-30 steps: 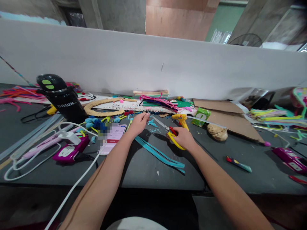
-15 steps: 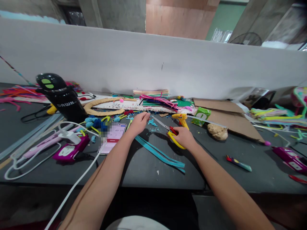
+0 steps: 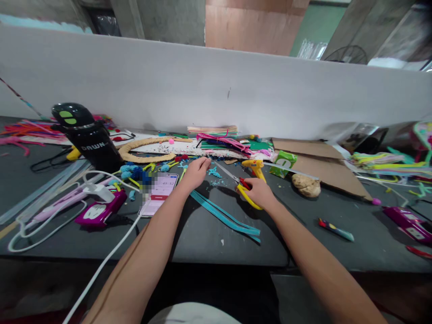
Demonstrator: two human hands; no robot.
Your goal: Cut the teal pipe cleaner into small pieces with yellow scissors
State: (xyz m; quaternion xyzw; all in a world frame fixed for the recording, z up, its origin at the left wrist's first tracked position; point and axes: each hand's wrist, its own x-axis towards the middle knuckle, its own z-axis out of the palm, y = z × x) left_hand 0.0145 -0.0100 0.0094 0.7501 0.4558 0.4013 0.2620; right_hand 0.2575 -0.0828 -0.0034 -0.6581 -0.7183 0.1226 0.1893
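My left hand [image 3: 197,173] is closed in a pinch above the desk; whatever sits between its fingertips is too small to make out. My right hand [image 3: 258,192] grips scissors [image 3: 237,180] with yellow and red handles, their blades pointing toward the left fingertips. Small turquoise fuzzy pieces [image 3: 214,172] and loose clippings lie on the desk between the hands. Long turquoise pipe cleaners [image 3: 236,226] stretch across the desk below both hands. A yellow glue gun [image 3: 254,166] lies just beyond my right hand.
A lit phone [image 3: 162,198] lies beside my left forearm, with a white cable crossing nearby. On the left stand a black bottle [image 3: 91,144] and a purple device [image 3: 101,213]. Right of the scissors are a green packet [image 3: 283,163], a tan lump [image 3: 306,185] and cardboard [image 3: 334,173].
Both hands stay almost in place. The scissors shift very slightly, and the phone's displayed time advances by a second.
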